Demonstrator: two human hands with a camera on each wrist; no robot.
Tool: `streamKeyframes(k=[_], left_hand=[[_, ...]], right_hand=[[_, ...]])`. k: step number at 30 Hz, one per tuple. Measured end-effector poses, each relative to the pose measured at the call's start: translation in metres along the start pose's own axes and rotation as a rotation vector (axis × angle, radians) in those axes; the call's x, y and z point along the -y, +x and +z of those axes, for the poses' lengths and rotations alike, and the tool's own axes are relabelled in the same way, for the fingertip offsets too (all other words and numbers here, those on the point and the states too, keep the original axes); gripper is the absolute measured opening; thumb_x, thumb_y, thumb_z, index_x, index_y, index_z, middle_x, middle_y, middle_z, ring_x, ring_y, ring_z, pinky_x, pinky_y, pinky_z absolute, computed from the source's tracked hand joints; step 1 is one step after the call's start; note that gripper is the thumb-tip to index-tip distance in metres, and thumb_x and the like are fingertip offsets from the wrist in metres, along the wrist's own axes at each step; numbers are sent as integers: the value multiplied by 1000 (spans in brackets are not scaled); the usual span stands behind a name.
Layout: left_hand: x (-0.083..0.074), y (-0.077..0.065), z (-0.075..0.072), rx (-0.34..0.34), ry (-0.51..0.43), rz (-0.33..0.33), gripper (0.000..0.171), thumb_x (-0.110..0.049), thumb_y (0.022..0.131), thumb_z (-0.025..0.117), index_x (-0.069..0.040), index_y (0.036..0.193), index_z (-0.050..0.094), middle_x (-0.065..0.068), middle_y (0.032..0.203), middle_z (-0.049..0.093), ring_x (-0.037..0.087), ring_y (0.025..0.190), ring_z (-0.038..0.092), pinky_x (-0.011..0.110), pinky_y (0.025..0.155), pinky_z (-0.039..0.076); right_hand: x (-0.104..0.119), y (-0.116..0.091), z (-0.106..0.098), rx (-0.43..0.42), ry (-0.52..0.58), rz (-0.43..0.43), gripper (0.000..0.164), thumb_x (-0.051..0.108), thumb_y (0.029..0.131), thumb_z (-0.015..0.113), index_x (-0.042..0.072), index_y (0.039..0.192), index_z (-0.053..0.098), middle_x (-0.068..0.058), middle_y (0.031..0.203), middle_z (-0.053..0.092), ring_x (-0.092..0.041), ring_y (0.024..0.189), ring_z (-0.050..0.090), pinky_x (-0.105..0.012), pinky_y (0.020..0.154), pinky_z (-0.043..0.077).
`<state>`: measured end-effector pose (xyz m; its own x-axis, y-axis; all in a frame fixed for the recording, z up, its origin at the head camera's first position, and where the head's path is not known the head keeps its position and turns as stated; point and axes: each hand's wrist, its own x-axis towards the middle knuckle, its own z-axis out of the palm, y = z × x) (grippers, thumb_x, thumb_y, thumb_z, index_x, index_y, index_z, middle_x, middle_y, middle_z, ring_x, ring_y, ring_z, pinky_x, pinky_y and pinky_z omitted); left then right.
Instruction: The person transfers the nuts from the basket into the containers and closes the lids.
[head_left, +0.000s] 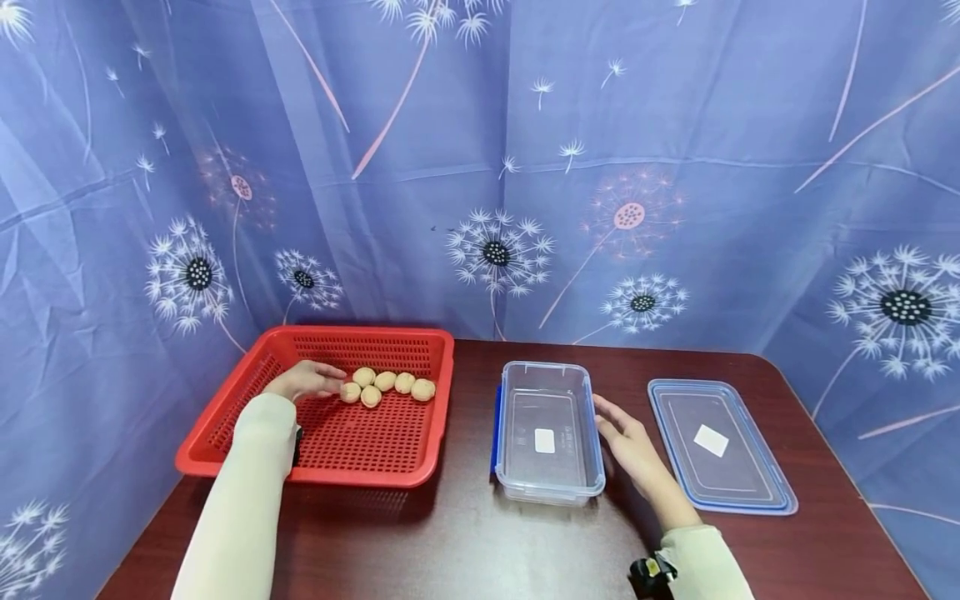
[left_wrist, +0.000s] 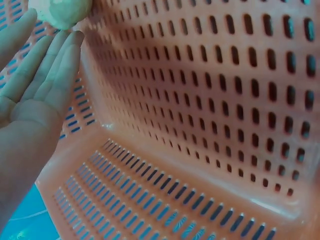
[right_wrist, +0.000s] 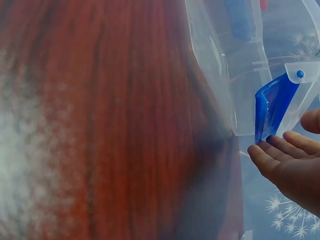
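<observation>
Several walnuts [head_left: 386, 381] lie in a loose cluster toward the back of a red perforated basket [head_left: 360, 446]. My left hand [head_left: 306, 381] reaches over the basket's left side, fingers extended beside the nearest walnut [head_left: 350, 392]. In the left wrist view that walnut [left_wrist: 64, 11] is just beyond the fingertips, partly cut off; whether they touch cannot be told. Nothing is gripped there. A clear plastic container [head_left: 545, 408] stands lidless at mid-table. My right hand [head_left: 633, 450] is at its right side, with straight fingers at the blue locking clip [right_wrist: 272, 107], which hangs down.
A clear lid [head_left: 731, 475] with a blue seal and white label lies on the dark wooden table [head_left: 465, 533], right of my right hand. Another blue clip [head_left: 496, 429] shows at the container's left side. A blue dandelion-print curtain [head_left: 420, 250] surrounds the table's back and sides.
</observation>
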<state>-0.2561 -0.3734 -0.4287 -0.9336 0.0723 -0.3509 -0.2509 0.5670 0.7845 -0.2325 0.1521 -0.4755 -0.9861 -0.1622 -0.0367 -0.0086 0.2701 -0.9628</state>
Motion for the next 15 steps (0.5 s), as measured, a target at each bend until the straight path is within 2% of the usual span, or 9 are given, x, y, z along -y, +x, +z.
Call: streamKeyframes(k=[9,15], left_hand=[[0,8,9,-4,73,-21,56,-13,81,75,13,127,54,25,122,60,27,107,59,46,96,46],[-1,9,9,-25,144,-15,46,-13,80,77,12,116,63,19,109,67,23,98,61,44,91,50]], right_hand=[[1,-2,0,0,-6,5,45,13,102,46,2,145,41,-18,148,40,-30,135,36,-46,112,26],[0,-2,-1,-2,-6,11,45,14,102,45,3,145,40,-19,146,42,-32,131,41,-46,111,28]])
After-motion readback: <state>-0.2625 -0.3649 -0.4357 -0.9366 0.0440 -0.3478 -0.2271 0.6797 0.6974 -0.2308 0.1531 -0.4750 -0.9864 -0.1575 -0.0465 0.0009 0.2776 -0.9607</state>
